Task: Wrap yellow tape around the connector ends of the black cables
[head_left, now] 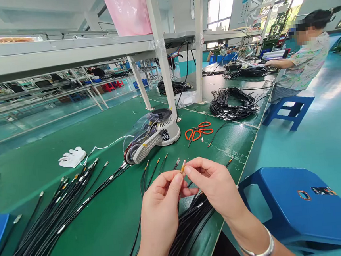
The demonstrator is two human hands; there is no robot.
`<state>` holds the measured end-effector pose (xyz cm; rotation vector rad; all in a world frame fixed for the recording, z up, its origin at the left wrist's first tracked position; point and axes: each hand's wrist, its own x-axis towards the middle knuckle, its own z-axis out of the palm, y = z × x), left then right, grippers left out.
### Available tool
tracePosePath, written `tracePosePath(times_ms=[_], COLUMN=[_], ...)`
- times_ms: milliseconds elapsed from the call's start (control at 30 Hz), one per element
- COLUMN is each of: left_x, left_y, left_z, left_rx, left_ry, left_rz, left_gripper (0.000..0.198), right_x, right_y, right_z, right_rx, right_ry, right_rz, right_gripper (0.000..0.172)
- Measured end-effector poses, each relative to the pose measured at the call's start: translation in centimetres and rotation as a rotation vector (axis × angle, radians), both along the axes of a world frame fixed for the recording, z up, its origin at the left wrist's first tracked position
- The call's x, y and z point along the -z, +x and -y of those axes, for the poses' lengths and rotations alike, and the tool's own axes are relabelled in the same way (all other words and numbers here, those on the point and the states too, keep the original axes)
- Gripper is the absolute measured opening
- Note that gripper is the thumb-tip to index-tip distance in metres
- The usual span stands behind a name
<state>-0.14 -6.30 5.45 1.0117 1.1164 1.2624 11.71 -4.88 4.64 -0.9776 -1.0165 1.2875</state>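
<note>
My left hand [162, 206] and my right hand [213, 184] meet above the green table's [107, 229] near edge. Both pinch the metal-tipped end of one black cable [182, 166], thumbs and forefingers closed around it. The cable runs down between my hands into a bundle of black cables [188, 226] lying under my wrists. A silver bracelet sits on my right wrist. Beyond my fingertips a few single cable ends [158, 163] point toward a grey tape dispenser [156, 135].
A long bundle of black cables [55, 210] fans across the table at left. White gloves [72, 157] and orange scissors [197, 131] lie farther back. Coiled cables [232, 103] sit beyond. Blue stools [299, 208] stand at right; another person [304, 58] sits at the far table.
</note>
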Motion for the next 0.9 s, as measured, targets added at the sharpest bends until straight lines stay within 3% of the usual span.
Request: tracePosePath(times_ms=[367,633,900], left_x=[-0.3,-0.4,-0.2], left_y=[-1.0,-1.7,-1.8], left_z=[-0.4,-1.1,-1.2], left_rx=[0.214,0.477,0.597], left_ry=[-0.034,-0.113,-0.192], left_rz=[0.152,0.363,0.43], left_gripper=[0.021,0.029,0.027], right_x=[-0.2,0.7,1.3], right_y=[0.5,0.9,1.1], right_z=[-0.1,-1.8,-4.3], right_rx=[-0.143,-0.276,-0.546], right_ry=[0.102,0.224,0.4], right_rz=[-0.041,-0.107,-0.129], right_gripper=[0.021,0.02,0.018])
